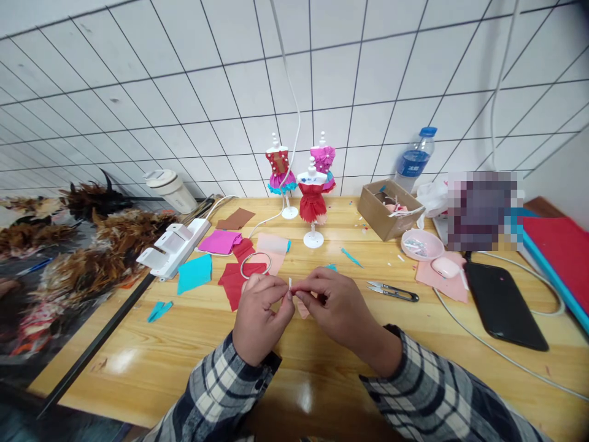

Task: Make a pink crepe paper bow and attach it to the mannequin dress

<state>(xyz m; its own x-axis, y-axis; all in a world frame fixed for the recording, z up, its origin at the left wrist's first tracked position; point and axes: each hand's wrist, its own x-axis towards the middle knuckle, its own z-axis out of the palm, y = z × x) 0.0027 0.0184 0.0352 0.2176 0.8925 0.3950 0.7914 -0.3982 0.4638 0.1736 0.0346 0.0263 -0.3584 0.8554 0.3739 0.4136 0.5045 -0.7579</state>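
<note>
Over the middle of the table, my left hand (263, 319) and my right hand (338, 310) meet at the fingertips, both closed in a pinch. A tiny white strip (290, 283) sticks up between them; its lower part is hidden by the fingers. A piece of pale pink crepe paper (302, 309) shows below the right fingers. Just beyond my left hand lie a metal ring (242, 268) and red crepe paper (230, 285). Thread snips (393, 291) rest to the right of my right hand.
Mini dress forms stand behind, one in a red dress (313, 205). A power strip (175, 248), blue paper (194, 274) and feathers (92, 258) are left. On the right are a cardboard box (391, 209), pink dish (422, 245), water bottle (415, 158), black phone (505, 306) and cable.
</note>
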